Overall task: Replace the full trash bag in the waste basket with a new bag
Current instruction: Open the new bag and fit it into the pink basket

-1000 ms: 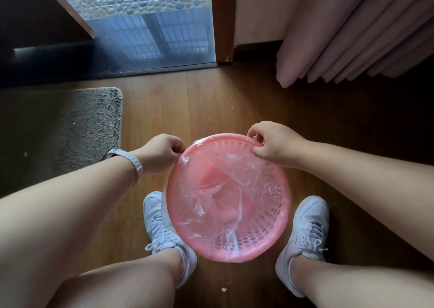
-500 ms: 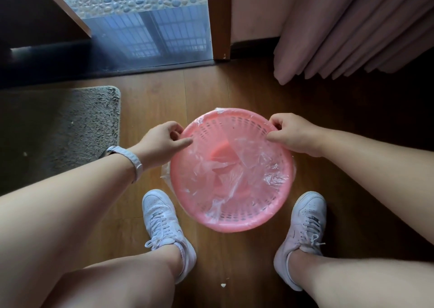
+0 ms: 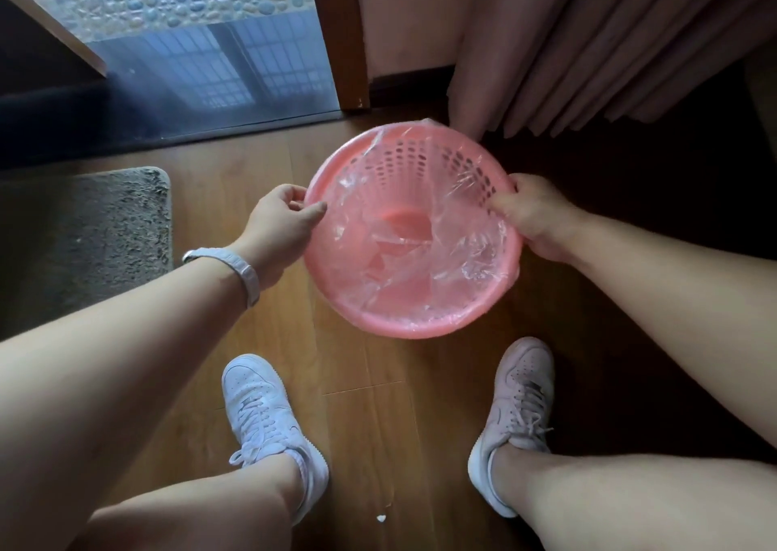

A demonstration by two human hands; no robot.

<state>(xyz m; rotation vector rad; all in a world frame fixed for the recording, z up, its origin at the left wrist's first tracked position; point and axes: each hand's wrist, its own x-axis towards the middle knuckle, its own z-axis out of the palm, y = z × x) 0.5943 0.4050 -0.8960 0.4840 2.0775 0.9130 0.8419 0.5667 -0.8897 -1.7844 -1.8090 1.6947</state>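
- The pink waste basket [image 3: 414, 332] sits in the upper middle of the frame, above the wooden floor [image 3: 370, 424], tilted toward the camera
- A clear new bag [image 3: 403, 252] lines it, folded over the rim
- The left hand [image 3: 279, 231] pinches the left rim
- The right hand [image 3: 542, 218] has its grip clenched on the right rim and bag
- Two white shoes [image 3: 265, 416] stand below

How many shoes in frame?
2. Left shoe sits on the wood floor below-left of the pink basket; right shoe sits below-right of it. None look hidden.
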